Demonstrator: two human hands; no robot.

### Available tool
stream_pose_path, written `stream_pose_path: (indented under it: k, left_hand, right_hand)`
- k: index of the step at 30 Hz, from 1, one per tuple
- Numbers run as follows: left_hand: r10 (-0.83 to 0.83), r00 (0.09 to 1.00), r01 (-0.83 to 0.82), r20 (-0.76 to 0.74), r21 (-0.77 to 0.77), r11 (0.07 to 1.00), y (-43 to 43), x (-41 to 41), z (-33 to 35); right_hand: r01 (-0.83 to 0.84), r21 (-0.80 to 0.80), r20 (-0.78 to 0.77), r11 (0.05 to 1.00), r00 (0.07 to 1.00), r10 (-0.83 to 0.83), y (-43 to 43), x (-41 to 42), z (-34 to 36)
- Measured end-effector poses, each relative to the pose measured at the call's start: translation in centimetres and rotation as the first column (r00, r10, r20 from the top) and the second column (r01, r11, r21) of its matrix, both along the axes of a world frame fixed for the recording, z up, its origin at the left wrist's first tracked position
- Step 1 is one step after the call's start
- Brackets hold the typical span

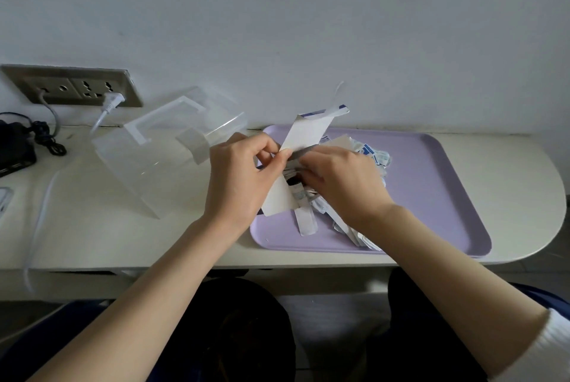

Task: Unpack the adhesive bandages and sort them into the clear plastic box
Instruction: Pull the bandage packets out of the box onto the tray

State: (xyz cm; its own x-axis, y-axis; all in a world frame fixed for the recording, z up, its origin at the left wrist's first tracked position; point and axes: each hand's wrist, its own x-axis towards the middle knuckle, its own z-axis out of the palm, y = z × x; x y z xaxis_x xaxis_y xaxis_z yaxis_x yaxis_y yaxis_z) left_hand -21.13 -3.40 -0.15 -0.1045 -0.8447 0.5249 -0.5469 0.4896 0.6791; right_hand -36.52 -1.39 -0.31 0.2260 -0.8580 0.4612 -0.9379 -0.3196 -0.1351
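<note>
At the far left of the table [92,236], below the wall socket [71,88], nothing concerns you. Next comes the clear plastic box [148,165], resting on the table just left of your hands, its handled face turned up and away; I cannot tell which side is open. Your left hand [240,175] pinches a white card packet [303,134] between thumb and forefinger. The packet's long axis runs from near-left to far-right, above the lilac tray [447,196]. Your right hand [342,181] curls over the packet's middle with its fingertips hidden, so I cannot tell what it grips. Loose adhesive bandages [374,156] lie heaped on the tray under and beyond that hand. The box lies leftward, so your left hand is likely the nearer carrier.
</note>
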Motion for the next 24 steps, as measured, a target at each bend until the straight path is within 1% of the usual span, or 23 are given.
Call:
stream_pose_path:
  k: [2, 4, 7, 10, 13, 17, 22, 23, 24]
  left_hand:
    - [0.038, 0.999, -0.036, 0.039, -0.052, 0.998, -0.7, 0.6, -0.1]
    - [0.083, 0.994, -0.077, 0.065, -0.088, 0.993, -1.5, 1.3, -0.2]
    - [0.155, 0.987, -0.150, 0.043, -0.098, 0.984, -2.3, 2.2, 0.1]
    - [0.180, 0.983, -0.175, 0.045, -0.097, 0.980, -2.5, 2.6, 0.3]
    - [0.179, 0.983, -0.175, 0.050, -0.087, 0.981, -2.4, 2.8, 0.4]
    - [0.173, 0.984, -0.169, 0.041, -0.086, 0.982, -2.1, 3.0, 0.5]
    - [0.159, 0.986, -0.154, 0.050, -0.094, 0.984, -1.9, 2.7, 0.4]
    - [0.152, 0.987, -0.147, 0.049, -0.095, 0.985, -1.9, 2.6, 0.3]
    - [0.145, 0.988, -0.140, 0.049, -0.098, 0.985, -1.8, 2.5, 0.3]
  right_hand:
    - [0.057, -0.062, 0.087, 0.996, 0.995, -0.051, -0.1, -0.4, 0.5]
    - [0.134, -0.080, 0.140, 0.988, 0.983, -0.122, 0.0, -1.0, 1.1]
    - [0.253, 0.018, 0.190, 0.967, 0.949, -0.251, -0.4, -2.4, 2.1]
    - [0.371, 0.044, 0.172, 0.928, 0.912, -0.373, -1.1, -3.9, 2.0]
    - [0.456, 0.077, 0.108, 0.886, 0.880, -0.462, -1.7, -4.9, 1.6]
    - [0.473, 0.067, 0.039, 0.879, 0.879, -0.476, -2.2, -5.2, 1.3]
    - [0.412, -0.110, 0.111, 0.904, 0.909, -0.401, -2.4, -5.0, 0.5]
    - [0.406, -0.099, 0.109, 0.909, 0.912, -0.395, -2.4, -5.0, 0.6]
    - [0.402, -0.054, 0.096, 0.914, 0.913, -0.396, -2.5, -5.1, 0.6]
